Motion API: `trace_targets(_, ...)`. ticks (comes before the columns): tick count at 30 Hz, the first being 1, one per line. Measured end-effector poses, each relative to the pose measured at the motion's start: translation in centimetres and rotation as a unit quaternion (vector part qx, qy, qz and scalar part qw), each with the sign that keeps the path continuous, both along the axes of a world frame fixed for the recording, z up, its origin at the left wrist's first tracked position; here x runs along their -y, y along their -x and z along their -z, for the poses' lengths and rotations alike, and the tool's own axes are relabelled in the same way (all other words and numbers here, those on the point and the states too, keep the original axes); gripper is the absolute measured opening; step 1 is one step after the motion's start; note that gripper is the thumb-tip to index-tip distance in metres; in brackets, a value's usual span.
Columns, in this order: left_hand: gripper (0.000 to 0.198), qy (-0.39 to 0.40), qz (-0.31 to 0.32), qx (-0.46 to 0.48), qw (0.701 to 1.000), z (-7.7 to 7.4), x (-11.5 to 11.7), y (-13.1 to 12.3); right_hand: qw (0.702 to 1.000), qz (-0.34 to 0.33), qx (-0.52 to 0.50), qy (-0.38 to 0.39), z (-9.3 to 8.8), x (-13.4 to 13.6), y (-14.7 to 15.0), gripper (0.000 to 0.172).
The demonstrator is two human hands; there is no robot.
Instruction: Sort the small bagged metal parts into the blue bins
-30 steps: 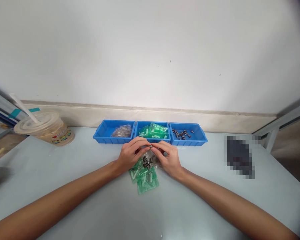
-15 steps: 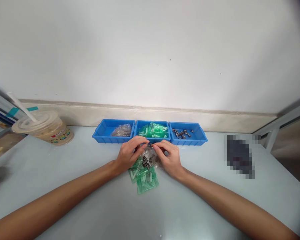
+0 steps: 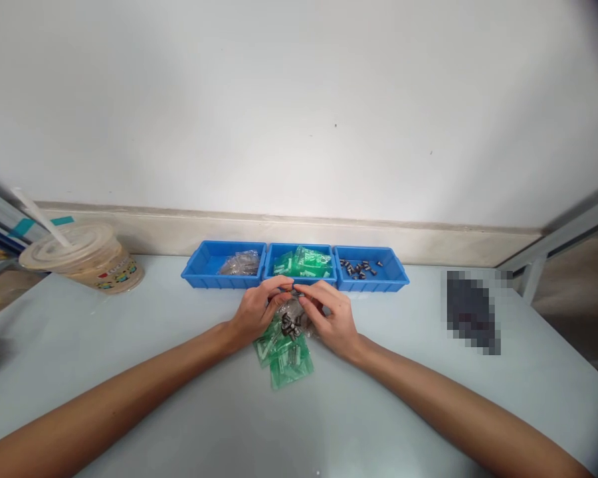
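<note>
My left hand [image 3: 256, 311] and my right hand [image 3: 333, 317] meet at the fingertips just in front of the middle blue tray [image 3: 303, 279]. Both are closed in a pinch, and something small and dark shows between them, too small to name. Below the fingers, clear plastic bags [image 3: 305, 324] lie on the table, partly covered by my right hand. A little pile of dark and silver metal parts [image 3: 291, 326] sits by them. Green plastic packets [image 3: 292, 372] with pale and dark pieces inside spread toward me under the pile.
Clear bags [image 3: 242, 263] fill part of the left blue tray [image 3: 204, 264]. More green packets [image 3: 309, 260] lie in the middle one. Loose metal parts [image 3: 363, 267] are in the right tray [image 3: 396, 275]. A drink cup [image 3: 99, 262] with a straw stands left; a blurred dark object [image 3: 471, 309] lies right.
My fingertips have drawn closer together, with the right hand moving slightly left and its index finger now reaching the left fingertips. The whole view has shifted a little.
</note>
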State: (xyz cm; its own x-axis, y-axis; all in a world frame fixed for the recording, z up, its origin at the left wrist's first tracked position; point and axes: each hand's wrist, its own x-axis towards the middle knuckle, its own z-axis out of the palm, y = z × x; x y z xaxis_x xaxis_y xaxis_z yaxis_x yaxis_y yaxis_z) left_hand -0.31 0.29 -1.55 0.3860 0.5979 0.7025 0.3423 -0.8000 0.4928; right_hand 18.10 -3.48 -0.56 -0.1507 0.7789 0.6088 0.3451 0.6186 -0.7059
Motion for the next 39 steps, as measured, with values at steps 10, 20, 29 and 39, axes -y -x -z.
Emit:
trace_targets(10, 0.022, -0.038, 0.009, -0.018, 0.999, -0.6, 0.0, -0.1, 0.998, 0.017, 0.022, 0.057, -0.1, 0.2, 0.1, 0.012)
trace_targets(20, 0.009, -0.080, 0.023, 0.000, 0.997, -1.4, 0.1, -0.5, 0.998, 0.011, 0.024, 0.056, -0.5, 0.2, 0.1, 0.021)
trace_targets(29, 0.020, -0.029, 0.002, -0.013, 1.000, -1.3, -0.1, -0.2, 0.998, 0.010, 0.035, 0.048, 0.0, 0.3, 0.2, 0.008)
trace_targets(39, 0.029, 0.006, -0.003, 0.000, 1.000, -1.9, 0.3, -0.2, 0.988, 0.056, 0.121, 0.074, -5.6, -1.0, -1.8, 0.038)
